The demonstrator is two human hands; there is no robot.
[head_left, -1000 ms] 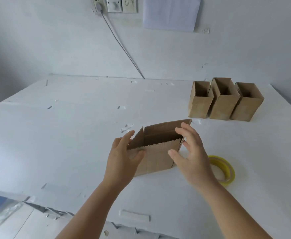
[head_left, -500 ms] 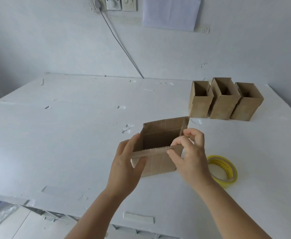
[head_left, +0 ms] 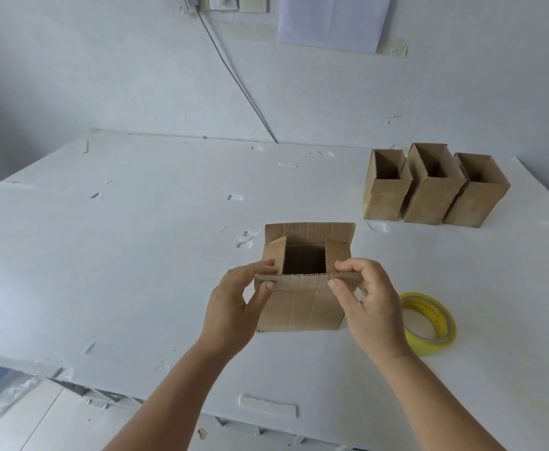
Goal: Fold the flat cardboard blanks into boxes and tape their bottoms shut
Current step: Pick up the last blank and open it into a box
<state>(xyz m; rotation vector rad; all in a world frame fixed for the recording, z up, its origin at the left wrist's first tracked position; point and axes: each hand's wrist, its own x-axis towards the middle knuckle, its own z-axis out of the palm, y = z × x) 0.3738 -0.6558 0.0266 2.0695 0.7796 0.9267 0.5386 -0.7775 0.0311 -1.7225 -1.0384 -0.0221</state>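
The head view, the only one, looks down over a white bench (head_left: 110, 242) at two bare forearms reaching forward. Between the hands stands a brown cardboard box (head_left: 302, 307), squared up and open at the top, resting on the bench. The left hand (head_left: 234, 307) has its grip on the near top flap (head_left: 302, 279) at the left corner, thumb on the outer face and fingers curled over the edge; the right hand (head_left: 374, 304) pinches the same flap at the right corner in the same way. Holding both corners likely lets the person bend the flap evenly along its crease. Just beyond the grip, two short side flaps already lean inward over the dark opening, and the far flap (head_left: 309, 232) stands upright behind them (this upturned end is probably the bottom, to be closed and taped). Just to the right of the right hand a roll of yellow tape (head_left: 429, 323) lies flat on the bench, within easy reach for sealing. Well beyond the grip and to the right, three finished boxes (head_left: 429, 196) stand upright in a touching row, open tops up, seemingly set aside clear of the working space. A cable (head_left: 234, 76) runs down the wall behind.
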